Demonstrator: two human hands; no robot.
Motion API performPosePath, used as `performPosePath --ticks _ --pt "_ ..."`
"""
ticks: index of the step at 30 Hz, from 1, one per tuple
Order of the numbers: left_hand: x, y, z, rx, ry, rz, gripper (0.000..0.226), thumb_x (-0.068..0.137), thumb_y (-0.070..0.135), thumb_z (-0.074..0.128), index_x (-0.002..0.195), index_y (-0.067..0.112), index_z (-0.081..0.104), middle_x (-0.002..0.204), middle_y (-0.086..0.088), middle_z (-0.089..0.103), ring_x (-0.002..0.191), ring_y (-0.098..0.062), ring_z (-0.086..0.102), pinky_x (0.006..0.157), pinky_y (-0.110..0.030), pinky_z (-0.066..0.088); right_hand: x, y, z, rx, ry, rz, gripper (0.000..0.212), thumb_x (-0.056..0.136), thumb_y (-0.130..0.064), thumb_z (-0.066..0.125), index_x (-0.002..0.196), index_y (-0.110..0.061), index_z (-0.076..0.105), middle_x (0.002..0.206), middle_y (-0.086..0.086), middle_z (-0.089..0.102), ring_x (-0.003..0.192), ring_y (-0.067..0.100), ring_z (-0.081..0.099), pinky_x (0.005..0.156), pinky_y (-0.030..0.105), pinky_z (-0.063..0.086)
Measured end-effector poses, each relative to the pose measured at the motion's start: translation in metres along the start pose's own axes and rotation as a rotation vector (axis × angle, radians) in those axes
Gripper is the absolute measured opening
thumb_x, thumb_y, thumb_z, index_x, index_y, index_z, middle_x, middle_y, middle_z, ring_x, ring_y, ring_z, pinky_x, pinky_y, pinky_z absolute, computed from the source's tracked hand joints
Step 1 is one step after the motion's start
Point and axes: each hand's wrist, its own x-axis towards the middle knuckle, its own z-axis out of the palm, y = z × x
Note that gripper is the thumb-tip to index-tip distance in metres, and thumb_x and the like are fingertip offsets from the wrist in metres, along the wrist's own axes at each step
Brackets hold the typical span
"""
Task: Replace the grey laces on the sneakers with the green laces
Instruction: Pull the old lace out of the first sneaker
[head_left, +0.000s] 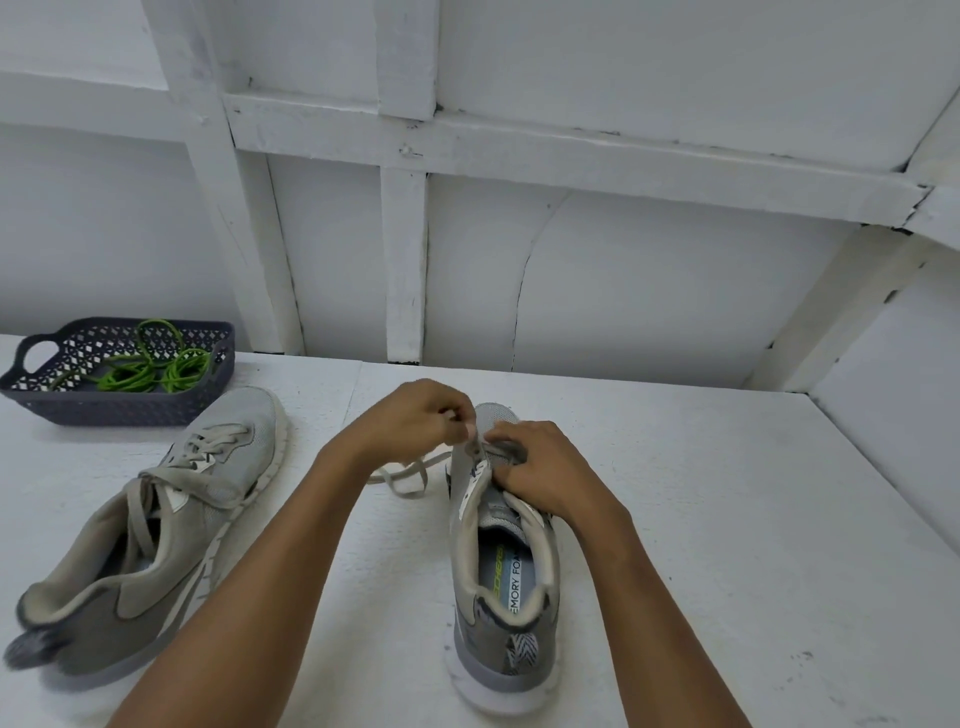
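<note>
A grey sneaker (501, 587) stands upright at the table's middle, heel toward me. My left hand (415, 415) pinches its grey lace (410, 470) near the toe end, and a loose length of lace trails left onto the table. My right hand (540, 467) grips the shoe's tongue and eyelet area. A second grey sneaker (171, 525) lies tilted on its side at the left, still laced in grey. The green laces (150, 371) lie bundled in a dark basket (119, 402) at the far left.
The white table (727, 519) stretches to the right of the shoes. A white panelled wall (571, 291) rises directly behind the table, and another wall closes off the right side.
</note>
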Motion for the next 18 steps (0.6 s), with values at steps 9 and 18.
performPosePath --ticks 9,18 --pt "-0.010 0.009 -0.017 -0.758 0.251 0.067 0.020 0.101 0.007 0.048 0.081 0.010 0.049 0.066 -0.004 0.052 0.052 -0.018 0.041 0.053 -0.028 0.039 -0.003 -0.001 0.002 0.021 0.013 0.005 0.054 0.071 -0.038 0.063 0.125 -0.031 0.064 0.128 -0.004 0.061 0.124 0.016 0.051 0.103 0.042 0.046" --pt "0.000 -0.011 0.010 0.273 -0.052 -0.051 0.011 0.093 0.030 0.064 0.083 0.024 0.065 0.080 0.009 0.060 0.079 -0.015 0.057 0.071 -0.033 0.045 -0.008 -0.005 0.000 0.048 0.008 0.029 0.059 0.070 -0.036 0.062 0.129 -0.031 0.063 0.141 -0.004 0.054 0.133 0.014 0.045 0.111 0.040 0.040"
